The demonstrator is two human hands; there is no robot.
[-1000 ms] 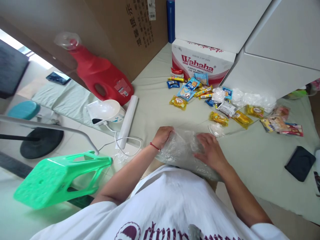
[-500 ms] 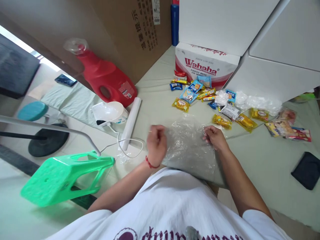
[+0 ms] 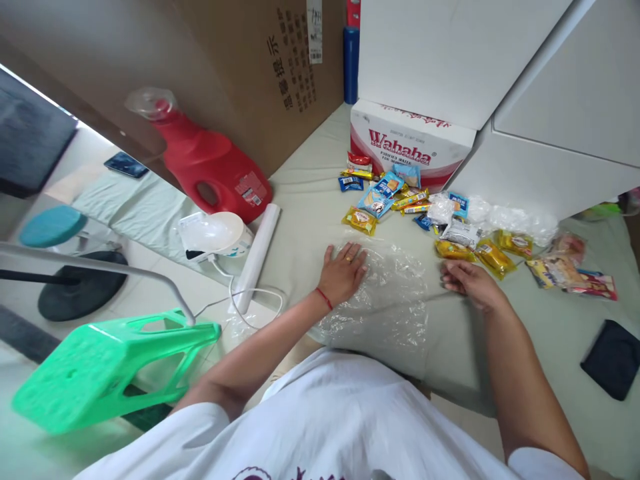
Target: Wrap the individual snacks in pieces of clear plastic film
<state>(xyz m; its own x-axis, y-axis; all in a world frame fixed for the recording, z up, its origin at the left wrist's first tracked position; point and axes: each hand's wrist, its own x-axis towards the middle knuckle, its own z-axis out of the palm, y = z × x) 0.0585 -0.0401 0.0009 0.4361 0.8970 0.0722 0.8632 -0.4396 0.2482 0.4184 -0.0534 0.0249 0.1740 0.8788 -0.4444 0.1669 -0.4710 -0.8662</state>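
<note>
A clear plastic bag (image 3: pixel 387 300) lies spread flat on the pale green cloth (image 3: pixel 310 207) in front of me. My left hand (image 3: pixel 343 271) rests flat on the bag's left edge with fingers stretched out; it has a ring and a red wrist cord. My right hand (image 3: pixel 467 280) sits at the bag's right edge, fingers loosely curled, just below a yellow snack packet (image 3: pixel 453 250). Several small snack packets (image 3: pixel 380 197) in blue, yellow and red lie scattered beyond the bag.
A Wahaha carton (image 3: pixel 407 143) and white boxes (image 3: pixel 540 100) stand at the back. A red detergent jug (image 3: pixel 207 167), a white bowl-shaped device (image 3: pixel 215 235) with cable and a white roll (image 3: pixel 256 257) lie left. A green stool (image 3: pixel 110 363) lies tipped. A black pouch (image 3: pixel 613 359) sits right.
The bag was bunched between both hands; now it lies spread flat. My left hand moved onto its left edge and opened, and my right hand slid out to the right edge.
</note>
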